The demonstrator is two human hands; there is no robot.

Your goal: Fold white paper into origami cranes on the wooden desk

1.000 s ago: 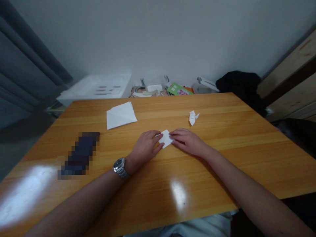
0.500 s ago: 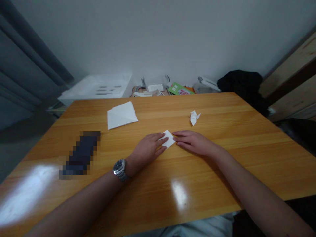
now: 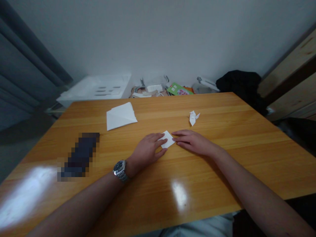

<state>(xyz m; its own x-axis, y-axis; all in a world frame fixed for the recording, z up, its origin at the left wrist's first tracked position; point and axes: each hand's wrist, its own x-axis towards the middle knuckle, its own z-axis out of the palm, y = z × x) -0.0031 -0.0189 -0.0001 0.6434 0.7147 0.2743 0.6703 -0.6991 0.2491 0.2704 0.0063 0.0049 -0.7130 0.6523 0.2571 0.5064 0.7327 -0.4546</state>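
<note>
A small folded piece of white paper (image 3: 168,139) lies on the wooden table (image 3: 222,164) between my two hands. My left hand (image 3: 147,150), with a metal watch on its wrist, rests flat with its fingers stretched over the paper's left part. My right hand (image 3: 192,142) lies flat too, its fingertips pressing on the paper's right edge. Neither hand grips anything.
A larger white sheet (image 3: 120,115) lies at the table's far left, a small folded paper figure (image 3: 193,117) at the far right. A dark blurred object (image 3: 80,154) lies to the left. Behind the table sit a white tray (image 3: 96,86), clutter and a black cloth (image 3: 240,84).
My right hand has slid slightly to the right, off the paper's middle to its edge. The left hand has stretched its fingers a little further over the paper.
</note>
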